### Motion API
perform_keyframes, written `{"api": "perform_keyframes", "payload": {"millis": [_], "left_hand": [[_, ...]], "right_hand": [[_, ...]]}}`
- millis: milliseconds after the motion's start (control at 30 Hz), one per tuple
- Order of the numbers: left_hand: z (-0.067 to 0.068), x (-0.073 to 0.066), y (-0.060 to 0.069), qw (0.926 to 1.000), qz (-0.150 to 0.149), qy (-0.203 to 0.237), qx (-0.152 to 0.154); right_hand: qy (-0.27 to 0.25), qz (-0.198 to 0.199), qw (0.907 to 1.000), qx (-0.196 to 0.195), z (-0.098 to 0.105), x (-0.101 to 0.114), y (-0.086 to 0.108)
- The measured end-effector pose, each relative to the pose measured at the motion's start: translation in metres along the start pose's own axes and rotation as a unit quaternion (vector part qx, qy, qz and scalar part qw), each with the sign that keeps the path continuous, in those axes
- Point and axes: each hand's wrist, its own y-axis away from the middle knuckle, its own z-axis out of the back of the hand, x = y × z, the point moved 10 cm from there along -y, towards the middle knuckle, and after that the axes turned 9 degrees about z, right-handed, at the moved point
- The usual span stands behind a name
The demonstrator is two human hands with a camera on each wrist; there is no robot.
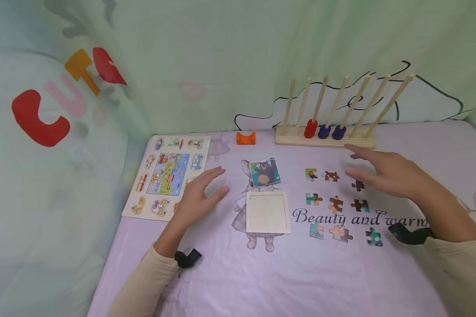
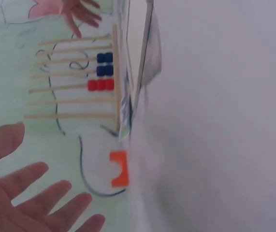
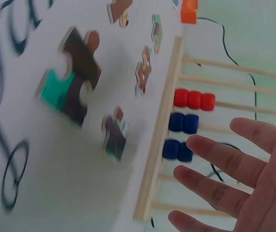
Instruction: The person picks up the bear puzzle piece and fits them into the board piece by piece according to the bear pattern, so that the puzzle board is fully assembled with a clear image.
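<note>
The left hand hovers over the right edge of the vehicle picture board, fingers spread and holding nothing. To the right, the right hand hangs above the upper right jigsaw piece, partly covering it in the head view; its fingers are apart and empty. Several jigsaw pieces lie separately in three rows. Between the hands is a square wooden tray with nothing in it, and a bear picture card lies tilted just behind it. The right wrist view shows the right hand with extended fingers.
At the back right stands a wooden rack of upright rods, with red rings on one and blue rings on two others. An orange notched block sits at the back, near the curtain.
</note>
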Motion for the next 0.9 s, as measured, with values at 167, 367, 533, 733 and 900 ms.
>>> {"api": "perform_keyframes", "payload": {"millis": [167,367,533,733,900], "left_hand": [[-0.026,0.006,-0.004,0.9962,0.038,0.069,0.035],[-0.043,0.011,-0.007,0.9916,0.058,0.099,0.059],[-0.051,0.014,-0.015,0.9903,0.061,0.104,0.07],[-0.062,0.015,-0.023,0.9907,0.038,0.089,0.095],[-0.069,0.018,-0.024,0.9912,0.021,0.065,0.113]], "right_hand": [[-0.017,0.035,0.9992,-0.01,-0.004,0.014,-0.019],[-0.03,0.06,0.9977,-0.009,-0.006,0.031,-0.038],[-0.033,0.081,0.9961,-0.01,-0.011,0.04,-0.052],[-0.041,0.099,0.9942,0.0,-0.02,0.044,-0.066],[-0.038,0.105,0.9936,0.014,-0.028,0.044,-0.073]]}}
